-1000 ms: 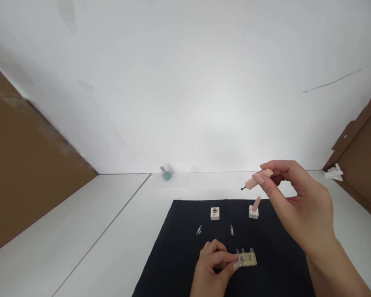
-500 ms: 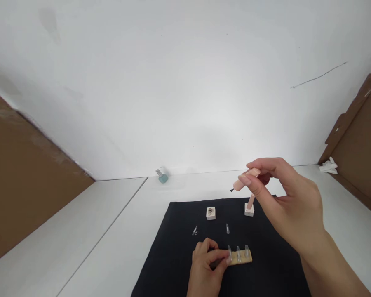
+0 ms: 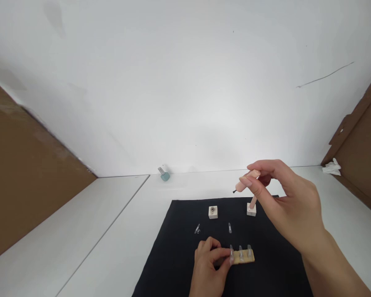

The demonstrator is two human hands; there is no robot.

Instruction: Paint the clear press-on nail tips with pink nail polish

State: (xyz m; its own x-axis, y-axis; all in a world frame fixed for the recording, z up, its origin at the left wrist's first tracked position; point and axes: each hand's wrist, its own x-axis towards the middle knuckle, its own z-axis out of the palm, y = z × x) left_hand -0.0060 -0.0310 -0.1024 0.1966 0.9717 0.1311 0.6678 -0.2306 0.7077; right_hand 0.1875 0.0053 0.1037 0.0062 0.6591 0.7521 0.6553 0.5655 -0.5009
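My right hand (image 3: 284,198) is raised above the cloth, pinching a pale pink nail polish cap (image 3: 243,185) whose dark brush tip points down to the left. My left hand (image 3: 210,264) is closed at the left end of a small wooden strip (image 3: 246,256). Several clear nail tips (image 3: 241,253) stand upright on that strip, the leftmost right beside my left thumb and index finger; whether these touch the tip too I cannot tell. Behind them sits a square white nail polish bottle (image 3: 213,213) with its neck uncapped.
Another white bottle (image 3: 251,210) with a pink cap stands on the black cloth (image 3: 173,243), partly behind my right hand. Two loose clear pieces (image 3: 230,227) lie on the cloth. A teal bottle (image 3: 165,176) is by the wall, and crumpled white tissue (image 3: 332,167) lies at the right.
The whole view has shifted slightly, moving the table things a little to the right. Both hands keep nearly the same pose and hold.
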